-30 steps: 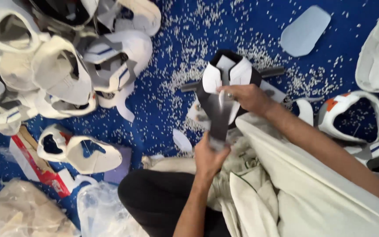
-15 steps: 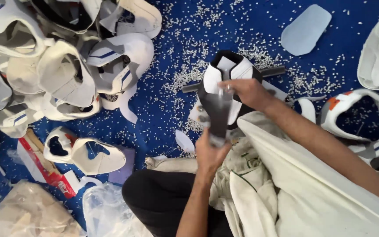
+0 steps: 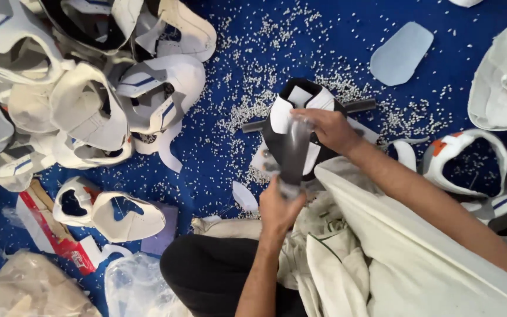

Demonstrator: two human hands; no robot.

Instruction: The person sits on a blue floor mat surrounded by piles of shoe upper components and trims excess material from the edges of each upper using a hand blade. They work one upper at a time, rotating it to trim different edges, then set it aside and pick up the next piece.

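Left hand (image 3: 278, 206) & right hand (image 3: 331, 130) pinch dark grey flexible strip (image 3: 295, 154) over black-white shoe upper (image 3: 300, 126); a loose grip could let it slip crooked.

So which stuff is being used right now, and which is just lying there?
In use:
left hand and right hand, both gripping the dark strip
black-and-white shoe upper under the right hand

Lying about:
pile of uppers
grey insole
white pellets
plastic bags
cream cloth
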